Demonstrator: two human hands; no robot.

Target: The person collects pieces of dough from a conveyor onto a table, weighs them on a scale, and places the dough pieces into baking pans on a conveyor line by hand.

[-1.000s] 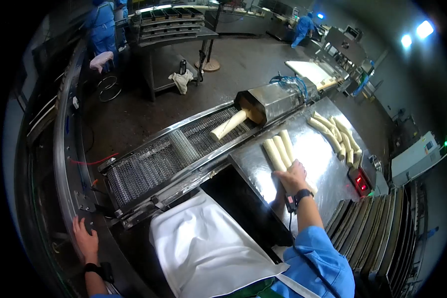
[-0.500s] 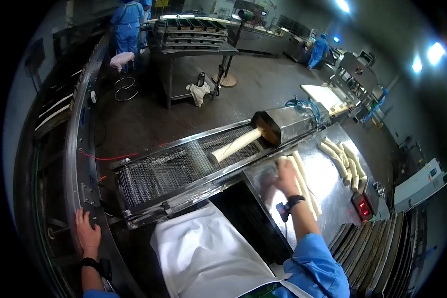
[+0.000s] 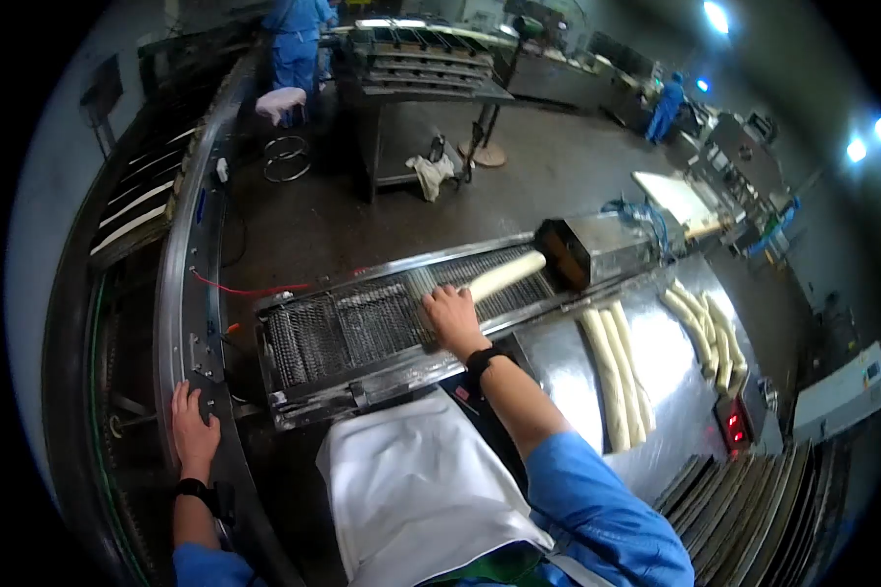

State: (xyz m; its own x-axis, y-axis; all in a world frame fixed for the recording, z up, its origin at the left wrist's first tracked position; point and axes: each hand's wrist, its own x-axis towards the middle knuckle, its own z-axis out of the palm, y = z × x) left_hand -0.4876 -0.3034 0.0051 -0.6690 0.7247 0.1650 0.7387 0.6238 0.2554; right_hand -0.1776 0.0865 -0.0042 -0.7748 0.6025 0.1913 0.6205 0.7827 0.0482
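Note:
My right hand reaches over the wire-mesh conveyor, its fingers curled at the near end of a pale dough roll. The far end of that roll lies by the mouth of a metal housing. My left hand rests with fingers apart on a curved metal rail and holds nothing. Three long dough rolls lie side by side on the steel table, to the right of my right forearm.
Several more dough rolls lie farther right on the table, near a red digital display. Stacked trays stand at lower right. A white cloth covers the area before me. People in blue stand in the background.
My right hand has left the rolls on the steel table and moved left to the roll on the conveyor. My left hand stays on the rail. The view has shifted slightly.

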